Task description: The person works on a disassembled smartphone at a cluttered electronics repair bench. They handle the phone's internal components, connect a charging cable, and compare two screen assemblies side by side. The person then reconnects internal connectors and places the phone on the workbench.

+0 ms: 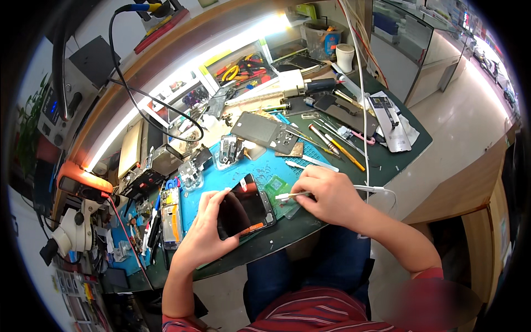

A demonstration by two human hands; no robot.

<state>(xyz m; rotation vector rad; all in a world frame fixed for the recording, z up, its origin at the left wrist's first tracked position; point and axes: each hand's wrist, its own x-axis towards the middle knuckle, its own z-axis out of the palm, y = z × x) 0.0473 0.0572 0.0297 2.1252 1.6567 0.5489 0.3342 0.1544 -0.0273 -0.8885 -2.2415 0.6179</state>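
My left hand grips a black phone at the front edge of the blue mat, fingers on its side and thumb low; a glossy dark panel tilts across its left part. My right hand pinches a white cable with a small connector at its end, just right of the phone. Beneath that connector lies a small green board or card. An opened phone with an orange strip lies left of my left hand, and a grey phone back lies above.
Screwdrivers, loose parts and phone casings cover the dark green bench. An orange meter and a microscope stand at left. A black cable loops over the back; a glass counter is at right.
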